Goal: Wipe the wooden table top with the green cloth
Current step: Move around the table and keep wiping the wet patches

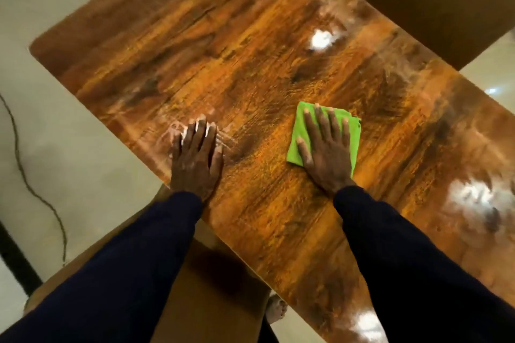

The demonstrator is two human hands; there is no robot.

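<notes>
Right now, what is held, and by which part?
Nothing gripped: right hand presses flat on the green cloth; left hand rests on the wooden table top.

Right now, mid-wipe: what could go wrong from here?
Left hand lies flat on the glossy table, so it may leave prints beside the whitish smears. Right hand: its heel extends past the green cloth, so skin could streak the wood. A cord trails on the floor at left: possible trip.

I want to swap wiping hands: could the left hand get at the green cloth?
Probably yes: only table top lies between the left hand and the green cloth, though the right hand covers most of it.
</notes>
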